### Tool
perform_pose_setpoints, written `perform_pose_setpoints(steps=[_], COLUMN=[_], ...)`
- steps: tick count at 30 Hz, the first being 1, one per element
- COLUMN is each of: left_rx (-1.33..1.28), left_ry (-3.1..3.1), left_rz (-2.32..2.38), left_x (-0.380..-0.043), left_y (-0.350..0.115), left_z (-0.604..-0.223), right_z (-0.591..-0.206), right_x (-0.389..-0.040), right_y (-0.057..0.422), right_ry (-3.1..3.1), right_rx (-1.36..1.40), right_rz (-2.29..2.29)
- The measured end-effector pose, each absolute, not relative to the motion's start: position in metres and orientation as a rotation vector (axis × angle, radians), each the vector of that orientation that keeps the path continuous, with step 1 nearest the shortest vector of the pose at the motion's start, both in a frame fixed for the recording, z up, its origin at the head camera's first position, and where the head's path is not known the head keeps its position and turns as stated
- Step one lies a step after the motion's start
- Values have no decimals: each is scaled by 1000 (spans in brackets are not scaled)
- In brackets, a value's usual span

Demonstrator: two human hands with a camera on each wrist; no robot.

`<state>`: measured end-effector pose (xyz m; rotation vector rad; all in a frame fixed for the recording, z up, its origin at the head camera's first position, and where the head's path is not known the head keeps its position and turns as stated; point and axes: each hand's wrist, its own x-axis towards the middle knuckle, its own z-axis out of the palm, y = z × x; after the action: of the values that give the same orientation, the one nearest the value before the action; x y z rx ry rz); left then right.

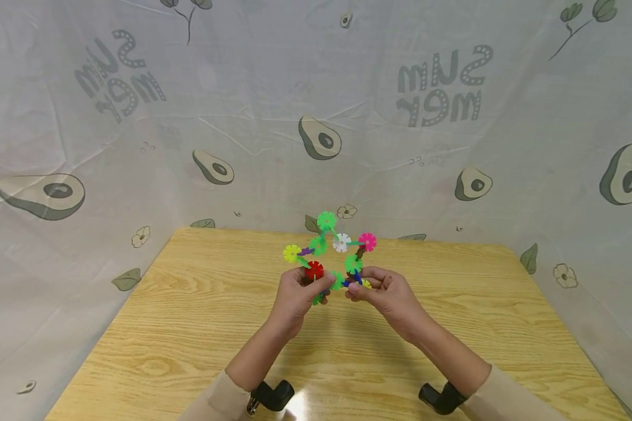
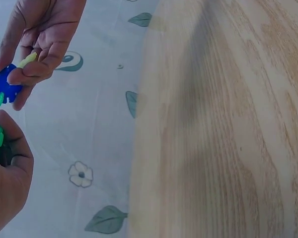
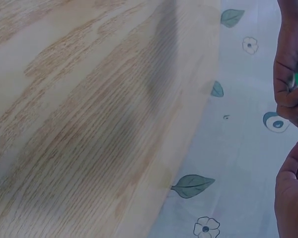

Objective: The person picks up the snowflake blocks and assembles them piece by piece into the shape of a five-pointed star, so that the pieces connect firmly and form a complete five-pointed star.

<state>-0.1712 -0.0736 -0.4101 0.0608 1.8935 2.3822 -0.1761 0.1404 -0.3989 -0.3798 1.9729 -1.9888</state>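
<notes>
A star-like ring of joined, notched plastic discs (image 1: 326, 221) is held up above the table between both hands. Its pieces are green, white, pink, yellow, red, blue, purple and brown. My left hand (image 1: 298, 297) pinches its lower left part, close to a red disc (image 1: 314, 269). At the lower right, my right hand (image 1: 391, 295) grips the ring near a blue disc (image 2: 7, 83) and a yellow one. Fingers hide some of the lower pieces. Only edges of the hands and a few pieces show in the right wrist view.
The light wood table (image 1: 189, 316) spreads below both hands. Behind it and at its sides hangs a pale curtain (image 1: 263, 158) printed with avocados, leaves and flowers. Black wrist mounts (image 1: 275, 396) sit on both forearms near the table's front.
</notes>
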Motion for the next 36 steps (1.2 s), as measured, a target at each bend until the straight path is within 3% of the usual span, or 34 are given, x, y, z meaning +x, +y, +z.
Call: perform_pose_setpoints(steps=[27, 36], left_rx=[74, 150], left_ry=[1907, 1843], left_rz=[2282, 2221], left_x=[-171, -169], left_y=[-74, -76], left_z=[-410, -409], right_z=[-408, -403], right_x=[-176, -201], right_y=[148, 169], right_ry=[2081, 2421], right_rx=[-468, -911], right_rz=[-1929, -1983])
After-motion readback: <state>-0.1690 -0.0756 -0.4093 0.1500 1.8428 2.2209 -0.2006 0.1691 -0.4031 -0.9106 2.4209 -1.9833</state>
